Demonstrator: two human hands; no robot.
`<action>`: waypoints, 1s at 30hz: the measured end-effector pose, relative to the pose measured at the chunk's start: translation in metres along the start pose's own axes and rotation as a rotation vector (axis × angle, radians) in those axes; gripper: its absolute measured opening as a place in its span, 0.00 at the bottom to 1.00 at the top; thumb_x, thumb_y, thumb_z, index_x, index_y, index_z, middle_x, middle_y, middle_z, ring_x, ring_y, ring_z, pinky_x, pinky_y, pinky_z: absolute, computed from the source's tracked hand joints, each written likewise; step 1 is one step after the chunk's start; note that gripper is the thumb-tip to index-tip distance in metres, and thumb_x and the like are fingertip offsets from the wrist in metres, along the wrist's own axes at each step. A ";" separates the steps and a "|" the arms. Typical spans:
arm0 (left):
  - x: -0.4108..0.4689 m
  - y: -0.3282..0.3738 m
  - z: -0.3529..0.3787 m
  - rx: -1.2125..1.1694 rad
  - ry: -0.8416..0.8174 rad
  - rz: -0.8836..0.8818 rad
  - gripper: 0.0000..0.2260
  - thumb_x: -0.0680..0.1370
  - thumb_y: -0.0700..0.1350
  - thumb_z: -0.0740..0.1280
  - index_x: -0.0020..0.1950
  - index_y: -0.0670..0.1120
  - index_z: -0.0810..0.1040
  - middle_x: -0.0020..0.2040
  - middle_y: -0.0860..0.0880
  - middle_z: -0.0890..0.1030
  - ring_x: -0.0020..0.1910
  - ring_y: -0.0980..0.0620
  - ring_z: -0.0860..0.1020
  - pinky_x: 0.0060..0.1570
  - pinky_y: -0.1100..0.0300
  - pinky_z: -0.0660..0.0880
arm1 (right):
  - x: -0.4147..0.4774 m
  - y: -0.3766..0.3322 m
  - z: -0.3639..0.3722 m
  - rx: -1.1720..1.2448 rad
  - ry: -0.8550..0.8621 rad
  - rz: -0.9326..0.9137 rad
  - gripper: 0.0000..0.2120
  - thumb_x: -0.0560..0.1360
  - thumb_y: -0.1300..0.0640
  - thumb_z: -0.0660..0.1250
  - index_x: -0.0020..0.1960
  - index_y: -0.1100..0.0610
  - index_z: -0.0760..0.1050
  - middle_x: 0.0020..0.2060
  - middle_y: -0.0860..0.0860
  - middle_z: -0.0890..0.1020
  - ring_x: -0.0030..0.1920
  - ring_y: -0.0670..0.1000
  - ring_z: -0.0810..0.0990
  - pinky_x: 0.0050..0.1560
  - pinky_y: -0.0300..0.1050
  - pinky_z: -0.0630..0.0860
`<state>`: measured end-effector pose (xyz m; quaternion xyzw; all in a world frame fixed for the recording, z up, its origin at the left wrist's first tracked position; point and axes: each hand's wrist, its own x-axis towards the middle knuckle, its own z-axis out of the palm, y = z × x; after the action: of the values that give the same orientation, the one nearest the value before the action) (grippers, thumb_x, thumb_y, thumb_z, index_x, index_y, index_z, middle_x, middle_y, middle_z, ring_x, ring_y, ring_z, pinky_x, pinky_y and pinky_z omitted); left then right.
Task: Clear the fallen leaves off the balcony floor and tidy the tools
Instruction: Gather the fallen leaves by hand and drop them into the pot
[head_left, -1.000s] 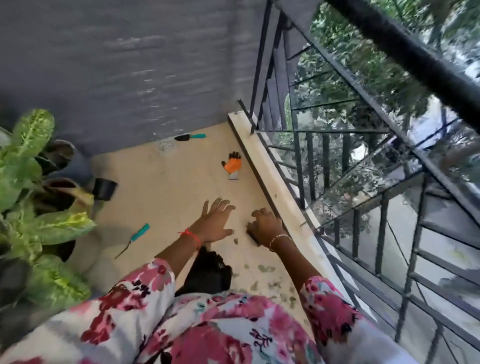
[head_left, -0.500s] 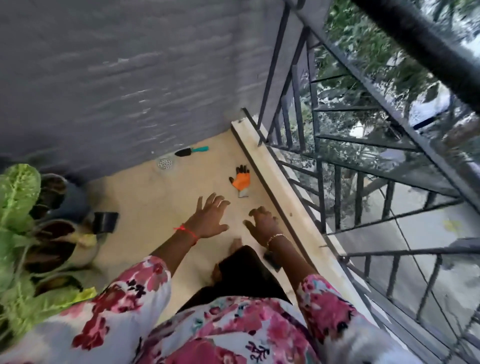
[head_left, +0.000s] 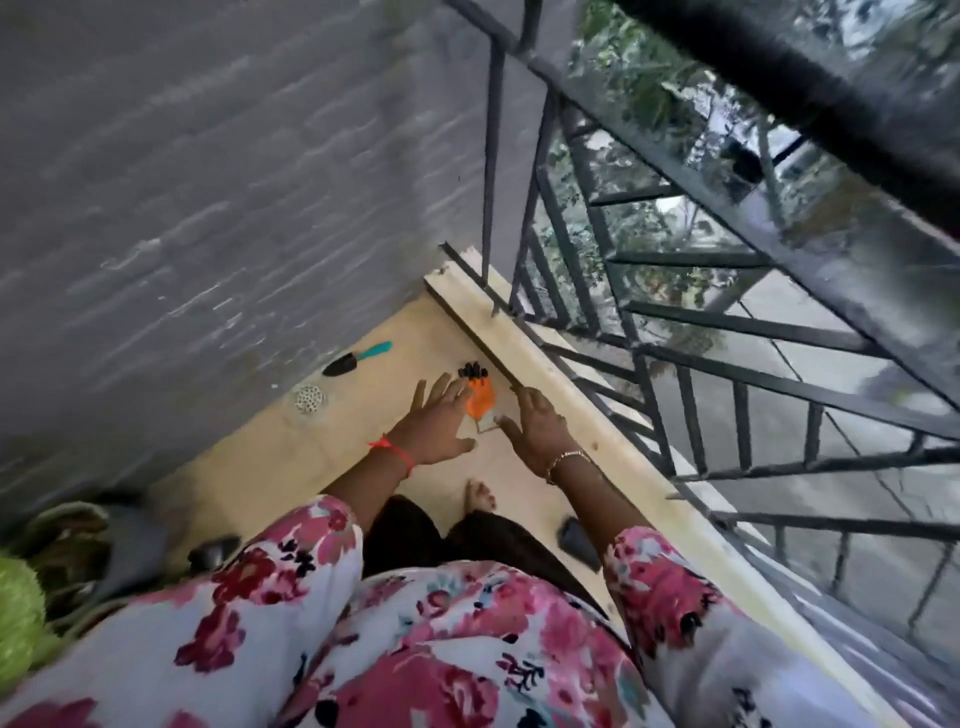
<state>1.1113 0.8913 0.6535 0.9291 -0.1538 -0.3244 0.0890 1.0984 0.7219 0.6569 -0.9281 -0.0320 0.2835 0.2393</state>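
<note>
Here, the person is standing near the far corner of the balcony and looking down, with both hands stretched out ahead. The left hand (head_left: 434, 422) is spreading flat, fingers straight and apart, gripping nothing. Its fingertips are lying over the edge of an orange glove (head_left: 482, 399) in this view, though whether they are touching it cannot be told. The right hand (head_left: 540, 431) is released too, fingers loosely straight and empty, just beside the glove on the railing side.

The glove is lying on the floor (head_left: 260, 467), close against the raised curb (head_left: 597, 415) under the railing (head_left: 779, 384). A small trowel (head_left: 356, 358) with a teal handle is lying further off, at the foot of the wall (head_left: 208, 182), with a round floor drain (head_left: 309, 397) near it. No fallen leaves are showing on the stretch of floor in sight. A dark object (head_left: 576, 538) is lying by the curb near the right sleeve; what it is cannot be told.

Judging by this, tidying the tools is the step in hand, with the glove as the likely first pickup. The next move is calling for a bend down, a pinch on the glove's cuff or palm, and then a reach on to the trowel.
</note>
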 end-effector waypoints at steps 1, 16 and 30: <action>0.007 0.002 -0.006 0.023 -0.017 0.038 0.35 0.77 0.54 0.63 0.77 0.44 0.49 0.78 0.46 0.47 0.77 0.46 0.42 0.73 0.45 0.40 | 0.000 0.002 -0.003 0.032 0.034 0.023 0.28 0.80 0.47 0.55 0.75 0.58 0.53 0.73 0.56 0.57 0.73 0.56 0.57 0.69 0.53 0.59; 0.089 0.094 -0.017 0.652 -0.356 0.952 0.37 0.77 0.58 0.62 0.78 0.49 0.44 0.78 0.48 0.40 0.76 0.47 0.37 0.73 0.47 0.36 | -0.087 0.017 0.067 0.442 0.421 0.843 0.35 0.77 0.42 0.57 0.76 0.57 0.48 0.76 0.53 0.46 0.76 0.53 0.45 0.74 0.53 0.49; -0.003 0.123 0.097 1.145 -0.673 1.405 0.38 0.78 0.57 0.62 0.78 0.46 0.43 0.78 0.44 0.41 0.77 0.46 0.40 0.73 0.46 0.39 | -0.170 -0.065 0.230 1.010 0.745 1.518 0.30 0.79 0.46 0.56 0.75 0.58 0.53 0.76 0.55 0.51 0.76 0.54 0.48 0.74 0.53 0.50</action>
<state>1.0193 0.7705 0.6129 0.3860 -0.8267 -0.3223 -0.2523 0.8365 0.8443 0.6068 -0.5208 0.7749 0.0317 0.3567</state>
